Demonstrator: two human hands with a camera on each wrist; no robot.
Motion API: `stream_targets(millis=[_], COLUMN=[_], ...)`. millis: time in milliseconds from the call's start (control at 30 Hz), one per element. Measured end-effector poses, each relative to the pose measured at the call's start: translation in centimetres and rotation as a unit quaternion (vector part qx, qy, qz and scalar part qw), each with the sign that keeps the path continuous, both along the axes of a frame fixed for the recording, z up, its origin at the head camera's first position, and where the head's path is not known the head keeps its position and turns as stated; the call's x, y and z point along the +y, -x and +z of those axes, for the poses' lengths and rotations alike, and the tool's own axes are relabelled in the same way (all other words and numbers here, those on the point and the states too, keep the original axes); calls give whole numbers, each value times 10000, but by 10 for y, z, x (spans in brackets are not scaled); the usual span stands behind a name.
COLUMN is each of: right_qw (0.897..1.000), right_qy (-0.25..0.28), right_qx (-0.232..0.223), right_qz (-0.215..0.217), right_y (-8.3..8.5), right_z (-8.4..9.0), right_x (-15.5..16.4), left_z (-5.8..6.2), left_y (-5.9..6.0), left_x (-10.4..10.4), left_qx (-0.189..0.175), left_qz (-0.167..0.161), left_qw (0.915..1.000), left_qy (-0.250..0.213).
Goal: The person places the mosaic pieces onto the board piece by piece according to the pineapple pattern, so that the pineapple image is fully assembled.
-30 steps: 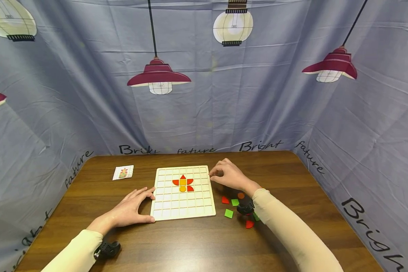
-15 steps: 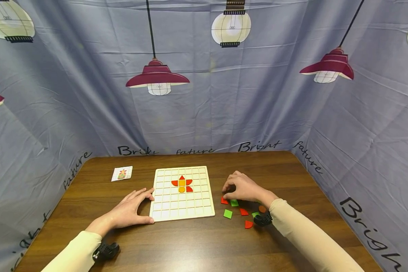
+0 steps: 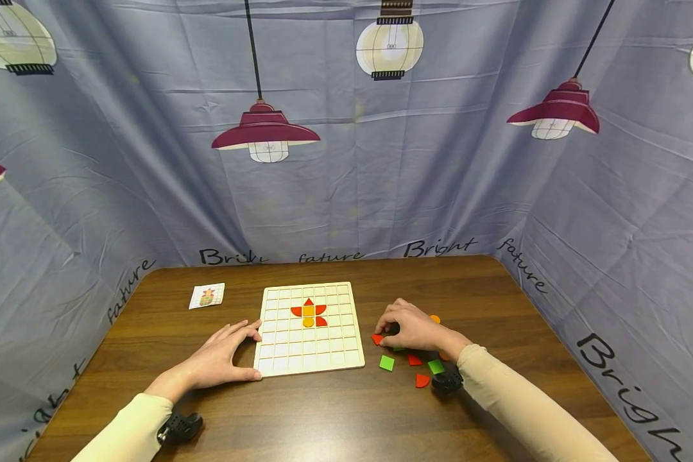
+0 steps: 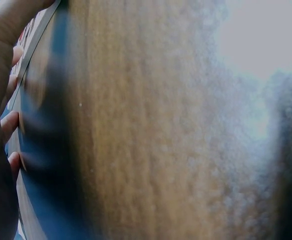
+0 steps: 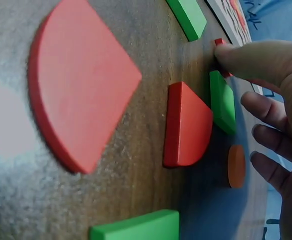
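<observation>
Red, a small triangle piece lies on the wooden table just right of the grid board, under the right hand's curled fingertips, which touch it. Green and red pieces lie near it. Left hand rests flat, fingers spread, against the board's left edge.

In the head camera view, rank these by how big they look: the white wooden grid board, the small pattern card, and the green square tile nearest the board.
1. White wooden grid board, by far the largest.
2. Small pattern card.
3. Green square tile, smallest, though nearer the camera than the card.
</observation>
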State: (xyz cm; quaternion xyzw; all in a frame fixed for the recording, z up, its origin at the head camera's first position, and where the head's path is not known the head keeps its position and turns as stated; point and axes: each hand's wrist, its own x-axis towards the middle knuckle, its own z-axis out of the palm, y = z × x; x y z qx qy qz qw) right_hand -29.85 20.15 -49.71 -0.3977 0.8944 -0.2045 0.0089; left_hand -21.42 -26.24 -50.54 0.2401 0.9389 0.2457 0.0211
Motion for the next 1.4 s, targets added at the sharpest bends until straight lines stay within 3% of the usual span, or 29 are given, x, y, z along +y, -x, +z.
stream_targets(millis=[333,567,733,1100,1400], right_qw=[9993,9996,9987,9964,9963], right_qy=[88,-4,23,244,173], right_qx=[96,160,280,133,80], right_qz=[-354,-252,-414,-802,-838], right_y=[3,1,3,7,5], right_z=[0,1,2,-7,-7], right_x=[-2,-7,-5,2,-1], left_z=[4,4,3,3,2], left_y=[-2,-1,-1,0,-2], left_x=[1,1,1,0,0], left_qx=[148,161,120,44,74], left_qz=[-74,-96,-90,-39,-66], left_qw=[9999,9998,9999,10000,9999], left_qy=[-35,2,-4,-23,-24])
